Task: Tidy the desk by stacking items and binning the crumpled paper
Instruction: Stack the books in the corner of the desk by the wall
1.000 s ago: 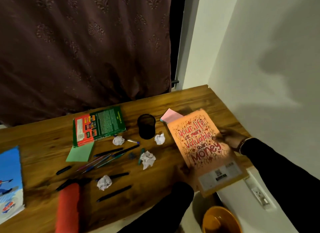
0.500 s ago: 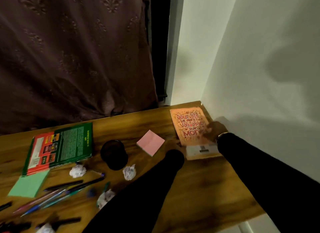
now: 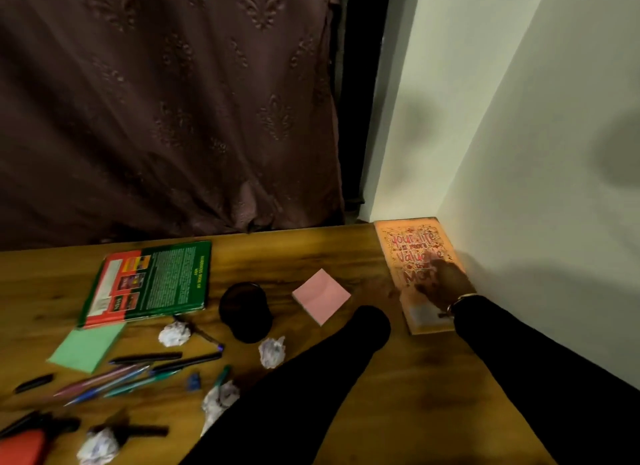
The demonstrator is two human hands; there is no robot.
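An orange book [image 3: 412, 243] with red lettering lies flat in the desk's far right corner, its long edge against the white wall. My right hand [image 3: 446, 284] rests flat on the cover with the fingers spread. My left hand [image 3: 388, 293] is only a dark blur beyond its black cuff, just left of the book. Several crumpled paper balls lie on the desk: one [image 3: 175, 333] below the green book [image 3: 149, 282], one [image 3: 273, 352] by the cup, one [image 3: 220, 400] beside my left sleeve, one [image 3: 98, 449] at the front left.
A black pen cup [image 3: 246, 312] stands mid-desk, with a pink sticky pad [image 3: 321, 295] to its right and a green pad [image 3: 86, 348] at the left. Loose pens [image 3: 138, 378] are scattered in front. A red object [image 3: 20, 447] sits at the lower left corner. Dark curtain behind.
The orange book went from being held up over the desk's near edge to lying flat in the far right corner. My right hand now lies on top of it.
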